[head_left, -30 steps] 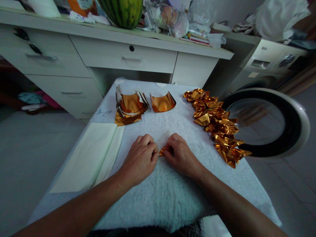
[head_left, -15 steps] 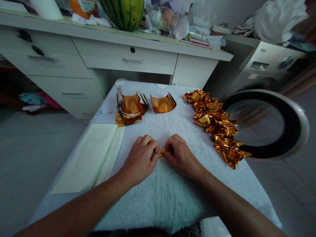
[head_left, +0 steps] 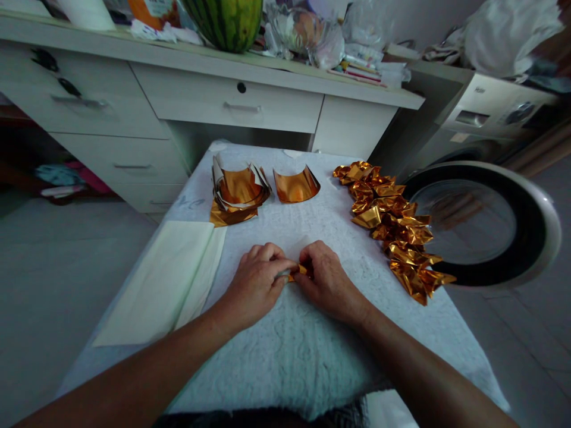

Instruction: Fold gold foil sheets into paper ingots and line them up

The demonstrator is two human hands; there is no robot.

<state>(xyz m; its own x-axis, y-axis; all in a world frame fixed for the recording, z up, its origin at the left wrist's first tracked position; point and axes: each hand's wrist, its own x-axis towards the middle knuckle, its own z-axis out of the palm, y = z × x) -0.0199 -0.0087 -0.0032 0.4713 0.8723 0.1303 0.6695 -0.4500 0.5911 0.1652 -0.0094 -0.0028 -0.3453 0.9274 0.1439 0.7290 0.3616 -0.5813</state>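
Note:
Between my two hands, at the middle of the cloth-covered table [head_left: 285, 356], is a small sheet of gold foil paper [head_left: 298, 273], mostly hidden by my fingers. My left hand [head_left: 259, 276] pinches its left side, with the index finger stretched across it. The other side is gripped by my right hand [head_left: 328, 276], thumb and fingers curled round it. A pale corner of paper shows just beyond my fingers. Further back stand a curled stack of gold foil sheets [head_left: 241, 187] and one separate curved foil sheet [head_left: 296, 185].
Along the right edge lies a row of folded gold foil pieces [head_left: 388, 226]. Pale folded paper [head_left: 156, 279] covers the left side. Behind are a drawer desk [head_left: 223, 101] with a watermelon [head_left: 225, 24], and a washing machine with its round door [head_left: 473, 223] open beside the table.
My left index finger has moved right across the foil, towards my right hand. More gold foil shows between the hands. The view has shifted slightly.

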